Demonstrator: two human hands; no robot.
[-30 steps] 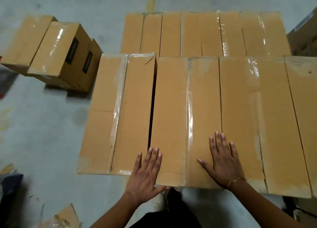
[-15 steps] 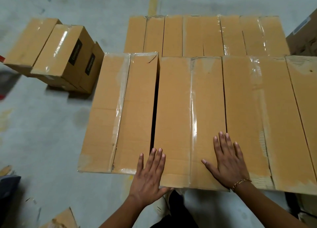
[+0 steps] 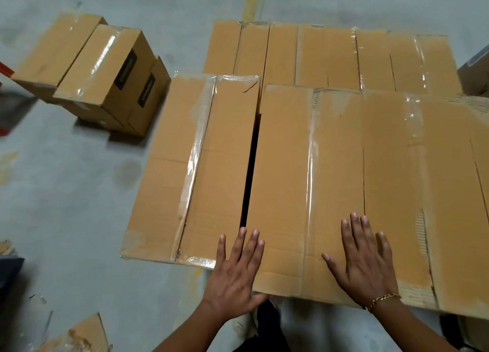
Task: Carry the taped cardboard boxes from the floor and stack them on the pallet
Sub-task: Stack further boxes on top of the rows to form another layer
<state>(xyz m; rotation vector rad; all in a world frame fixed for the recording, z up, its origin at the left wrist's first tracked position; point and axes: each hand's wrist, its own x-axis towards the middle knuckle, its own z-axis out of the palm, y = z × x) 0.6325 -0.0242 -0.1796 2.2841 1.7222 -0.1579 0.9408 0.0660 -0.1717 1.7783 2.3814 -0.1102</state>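
A: How will that long box (image 3: 280, 179) handle?

B: Stiff corrugated board, I'd judge, and slick along the tape (image 3: 309, 182). Its weight can't be told (best gripped under the short ends). It lies in the near upper row, with a dark gap parting it from its left neighbour (image 3: 193, 166).

A: And the hands?

B: Left hand (image 3: 232, 277) and right hand (image 3: 365, 267) lie flat on its near end, fingers straight, grasping nothing.
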